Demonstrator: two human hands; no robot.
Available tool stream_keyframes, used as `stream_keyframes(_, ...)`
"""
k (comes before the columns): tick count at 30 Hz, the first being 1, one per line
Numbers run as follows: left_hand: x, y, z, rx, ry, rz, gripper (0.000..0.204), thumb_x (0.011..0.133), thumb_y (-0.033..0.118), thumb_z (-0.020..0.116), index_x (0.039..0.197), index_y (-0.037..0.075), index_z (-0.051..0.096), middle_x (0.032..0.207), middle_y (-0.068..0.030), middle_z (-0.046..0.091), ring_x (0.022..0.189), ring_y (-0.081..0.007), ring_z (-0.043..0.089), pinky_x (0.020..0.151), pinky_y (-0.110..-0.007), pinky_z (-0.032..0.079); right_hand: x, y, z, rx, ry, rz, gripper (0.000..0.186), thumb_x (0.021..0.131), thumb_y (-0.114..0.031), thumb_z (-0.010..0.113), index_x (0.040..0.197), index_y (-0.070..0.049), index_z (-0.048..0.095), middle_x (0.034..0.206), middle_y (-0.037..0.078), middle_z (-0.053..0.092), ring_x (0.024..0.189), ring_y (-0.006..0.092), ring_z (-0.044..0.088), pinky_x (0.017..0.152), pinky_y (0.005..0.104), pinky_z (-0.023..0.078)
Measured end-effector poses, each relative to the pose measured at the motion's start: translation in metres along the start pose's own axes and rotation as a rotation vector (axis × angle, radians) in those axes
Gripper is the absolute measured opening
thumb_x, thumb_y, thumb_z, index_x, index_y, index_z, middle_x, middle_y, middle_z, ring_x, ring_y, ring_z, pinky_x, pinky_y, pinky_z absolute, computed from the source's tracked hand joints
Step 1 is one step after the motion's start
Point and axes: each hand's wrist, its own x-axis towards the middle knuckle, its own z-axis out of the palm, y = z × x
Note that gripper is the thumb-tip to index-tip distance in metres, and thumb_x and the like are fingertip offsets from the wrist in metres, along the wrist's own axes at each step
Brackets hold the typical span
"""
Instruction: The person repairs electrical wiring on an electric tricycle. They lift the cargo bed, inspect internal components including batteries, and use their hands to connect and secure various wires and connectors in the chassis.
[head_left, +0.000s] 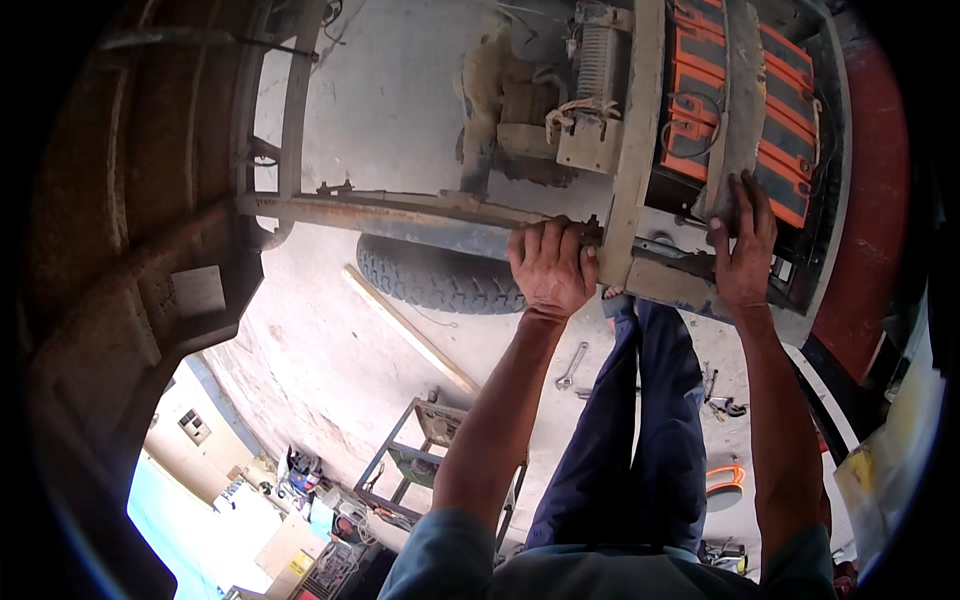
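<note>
My left hand is closed over a dusty, rust-streaked metal frame rail, beside a vertical crossmember. My right hand grips the lower part of a worn metal bar, its fingers curled along the bar's right side. That bar lies across orange-and-black batteries in a metal tray, with a loop of dark cable on them. Left of the crossmember is a grimy motor assembly with a coiled or ribbed housing and tied rope. A tire lies partly hidden below the rail.
A rusty body panel fills the left. My legs stand on the floor near a wooden plank, a wrench, other tools and a small metal cart. A red panel is at right, clutter at lower left.
</note>
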Motion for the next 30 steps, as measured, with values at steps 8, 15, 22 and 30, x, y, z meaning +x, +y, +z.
stream_keyframes(8,-0.010,-0.037,-0.012,0.068,0.280,0.032,0.023,0.083,0.032,0.063,0.092,0.012,0.072,0.089,-0.0054,0.062,0.088,-0.0285,0.058,0.093,-0.046,0.042,0.002,-0.021,0.031,0.187,-0.004,-0.046,0.059,0.109,-0.043,0.050,0.155,-0.007,0.045,0.156,0.022,0.041,0.146,0.0395,0.042,0.119,0.0488,0.038)
stream_keyframes(15,-0.033,0.010,-0.003,-0.307,0.332,-0.136,0.046,0.084,0.025,0.069,0.122,0.001,0.064,0.127,-0.0167,0.061,0.124,-0.0353,0.055,0.114,-0.053,0.036,0.007,0.047,0.035,0.221,-0.040,-0.112,0.063,0.107,-0.047,0.050,0.156,-0.008,0.044,0.155,0.024,0.042,0.144,0.0412,0.045,0.117,0.0469,0.040)
stream_keyframes(22,-0.210,0.057,-0.009,-0.445,0.084,-0.662,0.047,0.087,0.010,0.065,0.132,0.003,0.056,0.139,-0.0202,0.053,0.128,-0.0412,0.053,0.110,-0.051,0.043,0.019,0.056,0.033,0.041,-0.029,-0.156,0.067,0.108,-0.049,0.048,0.156,-0.003,0.044,0.153,0.024,0.041,0.138,0.0393,0.048,0.115,0.0450,0.038)
stream_keyframes(30,-0.476,0.066,-0.010,-0.434,-0.059,-1.543,0.032,0.099,0.016,0.062,0.126,0.000,0.063,0.120,-0.0232,0.066,0.113,-0.0429,0.063,0.096,-0.048,0.052,0.046,0.089,0.043,-0.081,-0.022,-0.229,0.069,0.107,-0.052,0.047,0.157,-0.004,0.043,0.156,0.025,0.038,0.140,0.0422,0.046,0.115,0.0447,0.037)
